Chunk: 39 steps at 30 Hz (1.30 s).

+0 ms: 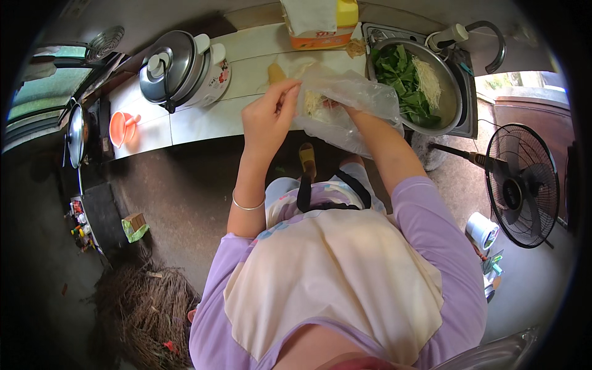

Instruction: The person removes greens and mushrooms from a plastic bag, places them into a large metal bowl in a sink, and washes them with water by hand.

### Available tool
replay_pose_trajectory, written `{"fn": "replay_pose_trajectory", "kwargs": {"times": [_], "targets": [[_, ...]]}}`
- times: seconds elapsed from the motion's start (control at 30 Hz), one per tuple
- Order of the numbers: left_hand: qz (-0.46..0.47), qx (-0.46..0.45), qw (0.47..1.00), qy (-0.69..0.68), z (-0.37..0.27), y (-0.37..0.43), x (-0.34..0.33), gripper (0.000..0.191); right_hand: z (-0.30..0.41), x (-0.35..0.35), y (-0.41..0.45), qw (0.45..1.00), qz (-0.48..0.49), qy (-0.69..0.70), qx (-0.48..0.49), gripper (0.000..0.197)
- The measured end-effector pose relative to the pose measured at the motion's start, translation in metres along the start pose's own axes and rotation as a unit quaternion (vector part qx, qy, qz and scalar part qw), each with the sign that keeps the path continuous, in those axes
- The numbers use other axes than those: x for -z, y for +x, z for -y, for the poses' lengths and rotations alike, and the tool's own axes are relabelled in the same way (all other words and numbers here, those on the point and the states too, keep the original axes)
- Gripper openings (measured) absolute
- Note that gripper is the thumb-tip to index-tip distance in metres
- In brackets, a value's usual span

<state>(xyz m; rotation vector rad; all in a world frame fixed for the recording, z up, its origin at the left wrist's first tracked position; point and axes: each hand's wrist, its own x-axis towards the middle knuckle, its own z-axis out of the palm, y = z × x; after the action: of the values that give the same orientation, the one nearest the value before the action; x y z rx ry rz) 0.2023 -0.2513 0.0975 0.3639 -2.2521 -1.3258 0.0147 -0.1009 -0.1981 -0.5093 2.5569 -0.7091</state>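
Observation:
My left hand (273,108) pinches the left edge of a clear plastic bag (354,90) over the tiled counter. Inside that bag, pale thin strands (313,104) that look like enoki mushrooms or sprouts show through the opening. My right hand (330,102) reaches into the bag beside the strands; the film and its folds hide most of the fingers, so its grip is unclear. To the right, a metal basin (451,111) sits in the sink, holding green leaves (397,78) and a heap of similar pale strands (428,83). A yellowish peeled root or tuber (276,73) lies behind my left hand.
Against the wall stand a yellow-and-orange jug (319,41) and a lidded electric pot (185,69). An orange dipper (122,128) rests on the counter's left end. A curved faucet (497,46) overhangs the sink; a fan (520,185) stands right. Dry brushwood (143,305) lies on the floor.

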Motion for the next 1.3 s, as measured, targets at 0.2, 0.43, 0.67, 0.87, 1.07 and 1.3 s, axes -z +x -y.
{"fn": "replay_pose_trajectory", "kwargs": {"times": [0.2, 0.43, 0.67, 0.87, 1.07, 1.3], "targets": [[0.015, -0.007, 1.0, 0.002, 0.006, 0.0, 0.0, 0.012, 0.001, -0.005, 0.003, 1.0, -0.005, 0.017, 0.001, 0.021], [0.03, -0.016, 0.999, 0.003, 0.001, 0.001, 0.001, 0.012, 0.015, -0.009, -0.005, 0.997, -0.003, 0.075, 0.004, 0.021], [0.039, -0.024, 0.999, -0.002, 0.0, 0.005, -0.011, 0.012, 0.03, 0.068, -0.049, 0.946, 0.132, 0.294, -0.02, 0.022], [0.034, -0.016, 0.999, -0.014, -0.012, 0.014, -0.02, 0.012, 0.06, 0.17, -0.134, 0.938, 0.273, 0.191, -0.095, 0.026], [0.015, 0.023, 0.999, -0.017, -0.021, 0.028, -0.034, 0.016, 0.067, 0.251, -0.193, 0.893, 0.336, 0.295, -0.047, 0.026], [0.004, 0.063, 0.998, -0.012, -0.023, 0.04, -0.054, 0.017, 0.064, 0.34, -0.221, 0.867, 0.375, 0.329, 0.008, 0.027]]}}
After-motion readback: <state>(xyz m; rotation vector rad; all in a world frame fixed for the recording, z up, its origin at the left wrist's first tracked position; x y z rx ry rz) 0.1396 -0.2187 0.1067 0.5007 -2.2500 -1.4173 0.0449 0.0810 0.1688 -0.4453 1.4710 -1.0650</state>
